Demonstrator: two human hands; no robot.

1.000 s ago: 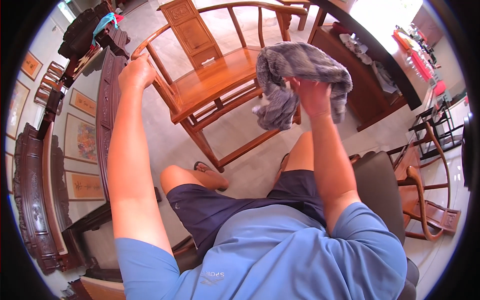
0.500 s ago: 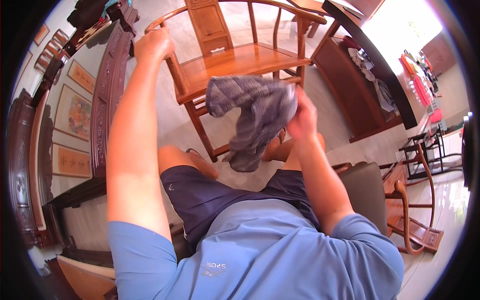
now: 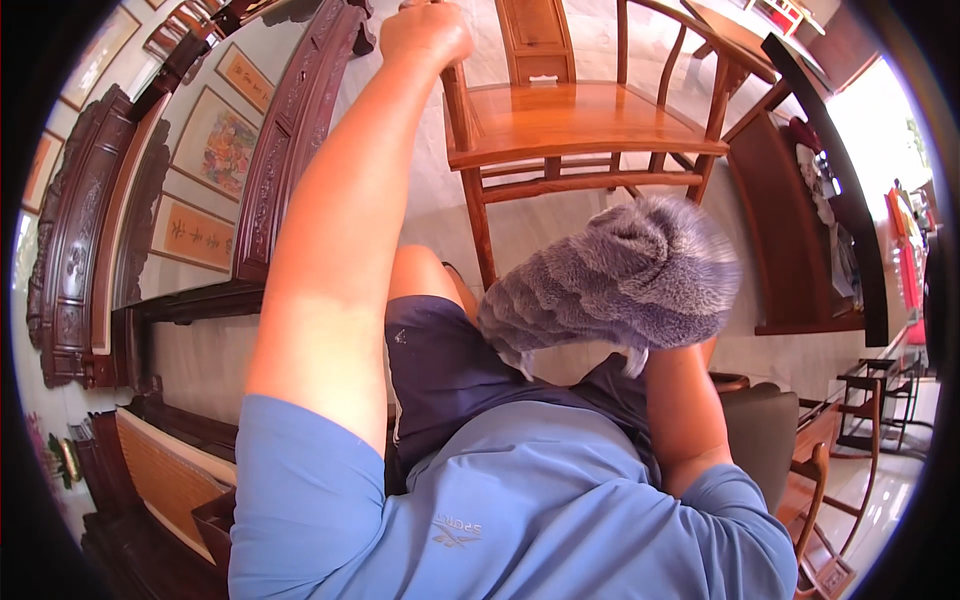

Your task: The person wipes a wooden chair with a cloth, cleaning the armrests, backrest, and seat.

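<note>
Standing largest along the left side, a dark carved cabinet (image 3: 110,250) with framed pictures (image 3: 215,140) set against its pale back; its heavy carved edge runs from the upper middle down to a low shelf at the left.

Item: pale floor (image 3: 560,225), open between the cabinet and the chair and again under the chair's seat; this is the widest free room in view.

Item: wooden chair (image 3: 580,120), honey-coloured, upper centre. Flat seat bare, front edge facing the person, curved arm rail above, rungs beneath. Its front left leg comes down just beside the person's knee.

Item: dark sideboard (image 3: 800,230), right of the chair, its long top edge bending with the lens; small things lie on it, too small to tell. A narrow strip of floor parts it from the chair.

Item: grey cloth (image 3: 620,280), fluffy and bunched, held up in the air in front of and below the chair seat, not touching the chair, over the person's lap.

Item: right hand (image 3: 665,345), almost wholly hidden under the cloth, grasping it from below; the forearm rises from the lower right.

Item: left hand (image 3: 425,35), arm stretched far forward, clenched around the top of the chair's front left post at the upper edge.
</note>
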